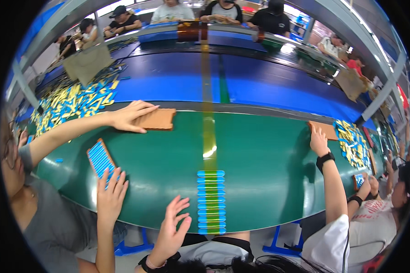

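Observation:
In front of me on the green table (255,182) lies a column of several small blue rounded pieces (220,200), side by side. A translucent yellow tape (208,132) runs over their middles and stretches away to a roll (188,32) on the far rail. Just left of the column, my left hand (172,227) hovers with fingers apart and nothing in them. My right hand (319,140) reaches far right, its fingers curled over the near left end of a flat brown tray (328,130). My palm and part of the tray's end are hidden.
Loose blue and yellow strips are heaped at far left (77,104) and right (353,143). A co-worker at left has one hand on a brown tray (159,119), another on a tray of blue pieces (101,157). Others sit at right and beyond the blue belt (269,77).

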`<state>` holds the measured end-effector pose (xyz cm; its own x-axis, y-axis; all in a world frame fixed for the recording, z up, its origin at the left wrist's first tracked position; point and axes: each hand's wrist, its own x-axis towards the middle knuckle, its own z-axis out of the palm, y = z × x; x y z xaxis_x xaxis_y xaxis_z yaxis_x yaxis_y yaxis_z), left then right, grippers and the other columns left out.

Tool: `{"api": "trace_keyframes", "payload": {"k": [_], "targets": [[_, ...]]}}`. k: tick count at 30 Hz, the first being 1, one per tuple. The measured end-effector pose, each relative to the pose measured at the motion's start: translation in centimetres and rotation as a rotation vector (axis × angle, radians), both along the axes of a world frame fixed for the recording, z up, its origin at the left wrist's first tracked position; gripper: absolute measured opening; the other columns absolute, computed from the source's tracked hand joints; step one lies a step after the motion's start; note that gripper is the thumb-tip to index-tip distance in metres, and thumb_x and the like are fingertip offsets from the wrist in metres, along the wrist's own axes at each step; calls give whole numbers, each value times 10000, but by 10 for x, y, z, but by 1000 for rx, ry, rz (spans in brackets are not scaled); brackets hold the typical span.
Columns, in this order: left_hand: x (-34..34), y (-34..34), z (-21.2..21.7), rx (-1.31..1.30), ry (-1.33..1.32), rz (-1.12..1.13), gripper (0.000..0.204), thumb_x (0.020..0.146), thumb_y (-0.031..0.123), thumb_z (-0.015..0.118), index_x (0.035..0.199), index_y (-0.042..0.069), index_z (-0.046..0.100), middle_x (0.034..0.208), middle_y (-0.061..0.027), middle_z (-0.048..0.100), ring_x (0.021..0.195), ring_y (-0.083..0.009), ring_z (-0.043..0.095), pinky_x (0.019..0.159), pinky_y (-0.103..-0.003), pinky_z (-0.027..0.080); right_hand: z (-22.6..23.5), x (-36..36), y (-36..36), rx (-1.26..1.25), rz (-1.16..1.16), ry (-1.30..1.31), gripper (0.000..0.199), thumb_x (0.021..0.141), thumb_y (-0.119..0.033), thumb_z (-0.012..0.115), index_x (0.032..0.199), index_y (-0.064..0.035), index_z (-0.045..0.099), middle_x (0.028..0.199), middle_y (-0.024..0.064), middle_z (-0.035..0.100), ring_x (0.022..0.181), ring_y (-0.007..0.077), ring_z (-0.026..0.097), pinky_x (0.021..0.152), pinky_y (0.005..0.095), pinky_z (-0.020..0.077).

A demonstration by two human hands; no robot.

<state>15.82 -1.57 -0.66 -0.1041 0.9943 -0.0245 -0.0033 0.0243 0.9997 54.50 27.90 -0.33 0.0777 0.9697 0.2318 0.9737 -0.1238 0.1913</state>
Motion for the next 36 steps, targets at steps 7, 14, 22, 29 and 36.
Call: {"api": "trace_keyframes", "payload": {"k": [7, 14, 22, 29, 36], "targets": [[-10, -5, -7, -9, -40, 37, 477, 847, 24, 445, 1271, -14, 232, 1240, -166, 388, 1134, -214, 412, 872, -293, 384, 25, -187, -84, -557, 679, 954, 428, 829, -376, 514, 851, 46, 581, 747, 171, 590, 708, 256, 579, 646, 336, 452], [-5, -3, -12, 21, -69, 45, 481, 836, 5, 447, 1269, -13, 239, 1230, -167, 398, 1126, -216, 422, 857, -288, 395, 26, -234, -109, -1129, 497, 1281, 298, 835, -285, 554, 851, 10, 590, 759, 32, 579, 658, 76, 523, 597, 220, 436], [-4, -5, -16, 78, 68, 97, 451, 816, -29, 446, 1240, -10, 292, 1198, -174, 435, 1087, -227, 458, 823, -299, 434, 36, -213, -141, -1083, 297, 1835, 161, 841, -178, 550, 834, -24, 594, 771, 8, 589, 693, 59, 520, 629, 205, 420], [1, -3, -13, 119, 149, 124, 424, 810, -23, 471, 1213, -20, 339, 1162, -168, 473, 1072, -220, 475, 801, -284, 436, 46, -204, -147, -803, 429, 2052, 96, 815, -107, 570, 822, -13, 588, 799, 33, 601, 711, 74, 534, 646, 215, 415], [8, -7, -15, 201, 380, 144, 418, 777, -8, 502, 1176, -21, 379, 1128, -155, 486, 956, -250, 514, 756, -288, 453, 42, -202, -161, -653, 457, 2080, 101, 809, -91, 571, 843, 2, 589, 812, 33, 596, 732, 79, 528, 673, 211, 405]]}}
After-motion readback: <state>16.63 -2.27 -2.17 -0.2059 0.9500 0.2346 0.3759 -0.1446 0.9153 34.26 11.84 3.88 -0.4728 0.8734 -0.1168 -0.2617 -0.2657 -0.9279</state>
